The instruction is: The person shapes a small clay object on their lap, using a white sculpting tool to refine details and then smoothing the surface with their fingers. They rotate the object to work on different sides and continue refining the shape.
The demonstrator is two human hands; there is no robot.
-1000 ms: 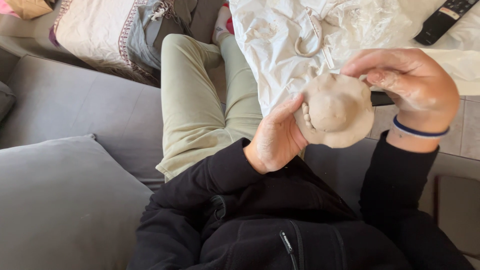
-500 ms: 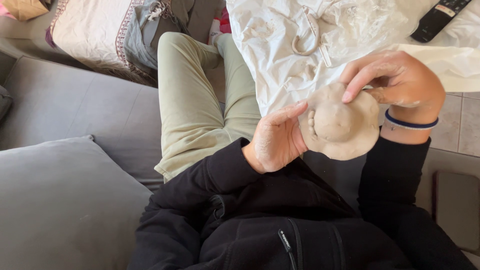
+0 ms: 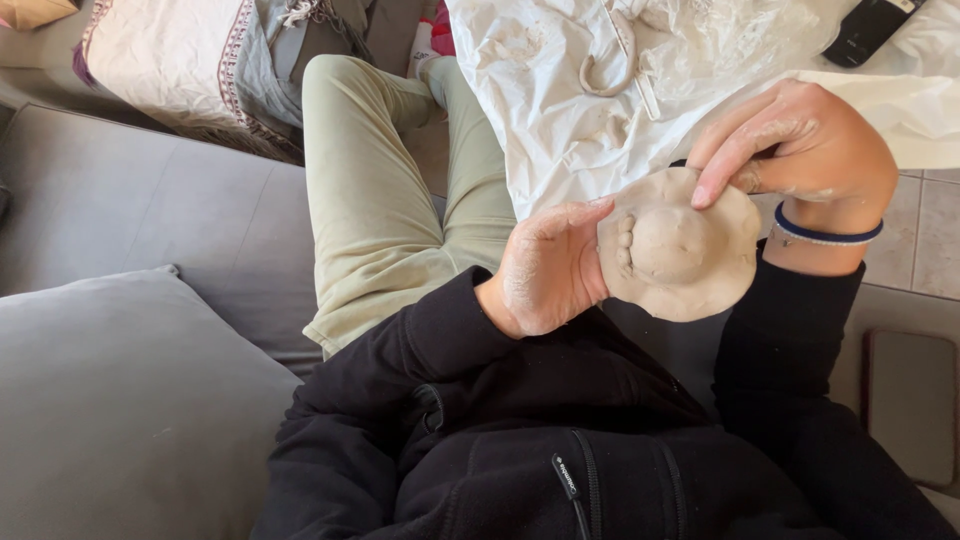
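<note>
A flat round piece of pale grey clay [image 3: 680, 248] with a domed bump in its middle is held in front of my chest. My left hand [image 3: 545, 268] supports it from the left and behind, its fingers hidden under the disc. My right hand [image 3: 800, 150], dusted with clay and wearing a blue wristband, pinches the disc's upper right edge with fingertips pressed on the rim.
A white sheet [image 3: 600, 90] smeared with clay and holding a thin clay coil [image 3: 610, 70] covers the surface ahead. A black remote [image 3: 870, 28] lies at the top right. Grey sofa cushions [image 3: 120, 400] are on my left, a patterned blanket [image 3: 170, 60] beyond.
The clay disc has turned to face me more squarely and sits slightly lower. My right fingers have shifted along its upper rim.
</note>
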